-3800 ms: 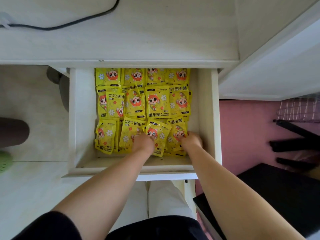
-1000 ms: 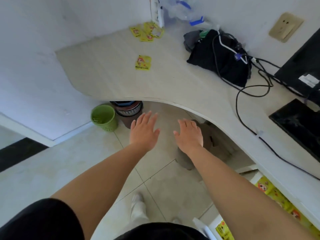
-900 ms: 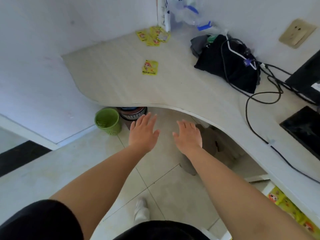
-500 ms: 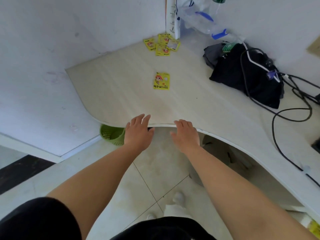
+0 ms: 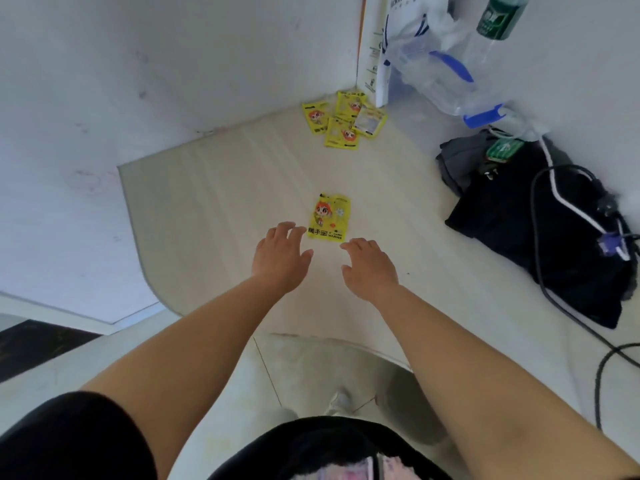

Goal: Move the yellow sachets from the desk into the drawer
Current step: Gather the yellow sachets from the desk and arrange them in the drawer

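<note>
One yellow sachet with a cartoon face lies flat on the pale desk. My left hand hovers over the desk just left of and below it, fingers spread, fingertips close to its lower left corner. My right hand is open just below the sachet's lower right corner. Neither hand holds anything. A small pile of several yellow sachets lies in the far corner by the wall. The drawer is out of view.
A black bag with cables draped over it sits on the desk at right. A clear plastic bag, a green-labelled bottle and a white paper bag stand in the far corner. White walls bound the desk at left and back.
My view and both hands have moved forward from over the floor to over the desk. The hands now reach the single sachet, which looks unmoved.
</note>
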